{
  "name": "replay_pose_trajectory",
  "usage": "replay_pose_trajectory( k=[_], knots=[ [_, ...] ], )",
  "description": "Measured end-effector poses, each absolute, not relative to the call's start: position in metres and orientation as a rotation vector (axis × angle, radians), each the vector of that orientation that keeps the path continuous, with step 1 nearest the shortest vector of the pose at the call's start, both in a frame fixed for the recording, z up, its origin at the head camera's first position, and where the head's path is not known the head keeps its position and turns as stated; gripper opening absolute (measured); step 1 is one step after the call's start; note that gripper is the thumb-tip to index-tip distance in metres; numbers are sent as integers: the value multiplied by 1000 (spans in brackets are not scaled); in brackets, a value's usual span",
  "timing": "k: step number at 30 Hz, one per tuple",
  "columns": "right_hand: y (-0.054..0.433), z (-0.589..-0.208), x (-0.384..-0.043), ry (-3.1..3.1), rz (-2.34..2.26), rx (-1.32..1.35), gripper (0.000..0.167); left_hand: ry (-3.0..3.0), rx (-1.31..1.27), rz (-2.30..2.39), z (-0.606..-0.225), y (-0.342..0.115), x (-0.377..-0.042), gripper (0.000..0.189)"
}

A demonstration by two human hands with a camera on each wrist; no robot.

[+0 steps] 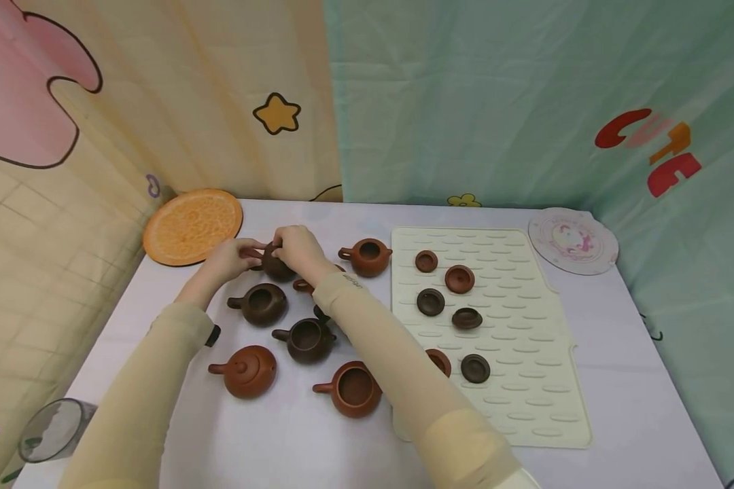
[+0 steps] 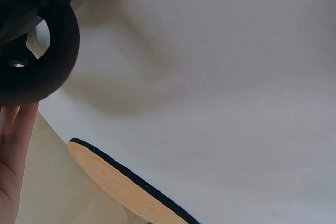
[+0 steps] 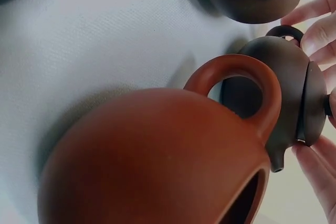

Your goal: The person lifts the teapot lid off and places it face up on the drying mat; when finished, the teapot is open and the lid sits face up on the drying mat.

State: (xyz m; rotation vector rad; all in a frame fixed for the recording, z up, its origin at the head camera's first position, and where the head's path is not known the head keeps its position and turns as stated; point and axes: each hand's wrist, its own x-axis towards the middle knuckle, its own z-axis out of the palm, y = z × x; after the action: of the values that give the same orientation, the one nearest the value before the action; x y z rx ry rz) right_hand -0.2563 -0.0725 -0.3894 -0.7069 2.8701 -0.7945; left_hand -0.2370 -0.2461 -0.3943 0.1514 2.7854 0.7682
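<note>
At the back left of the table stands a dark brown teapot (image 1: pixel 275 268), seen from the side in the right wrist view. My left hand (image 1: pixel 223 263) pinches its loop handle (image 3: pixel 286 31). From above, my right hand (image 1: pixel 303 250) holds the dark lid (image 3: pixel 314 103) by its knob; the lid sits slightly tilted at the mouth, a thin gap showing along the rim. Close in front is a lidless dark teapot (image 1: pixel 266 303). A reddish teapot (image 3: pixel 157 156) fills the near part of the right wrist view, and my right forearm partly covers it in the head view.
A lidless reddish teapot (image 1: pixel 370 257) stands right of the hands. Nearer are another dark teapot (image 1: pixel 306 343), a lidded reddish one (image 1: pixel 251 371) and an open reddish one (image 1: pixel 355 390). Several lids lie on a cream mat (image 1: pixel 526 380). A glass (image 1: pixel 58 429) stands front left.
</note>
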Motion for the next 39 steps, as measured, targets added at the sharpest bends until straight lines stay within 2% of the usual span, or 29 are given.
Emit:
replay_pose_trajectory(
  k=[8, 16, 22, 27, 30, 39],
  knots=[
    [-65, -391, -255, 2855, -954, -632, 18, 2763, 139, 778, -394, -245, -237, 38],
    [-27, -375, -255, 2596, -1444, -335, 18, 2791, 159, 754, -393, -244, -236, 37],
    [34, -358, -254, 2137, -1799, -76, 24, 2795, 147, 743, -391, -243, -235, 36],
    [102, -356, -247, 1843, -1966, -33, 20, 2790, 141, 748, -390, -244, -234, 37],
    [144, -362, -237, 1760, -2021, -56, 16, 2796, 154, 752, -390, -244, -232, 36],
    [247, -394, -208, 1499, -2197, 18, 24, 2820, 186, 773, -393, -244, -229, 36]
  ],
)
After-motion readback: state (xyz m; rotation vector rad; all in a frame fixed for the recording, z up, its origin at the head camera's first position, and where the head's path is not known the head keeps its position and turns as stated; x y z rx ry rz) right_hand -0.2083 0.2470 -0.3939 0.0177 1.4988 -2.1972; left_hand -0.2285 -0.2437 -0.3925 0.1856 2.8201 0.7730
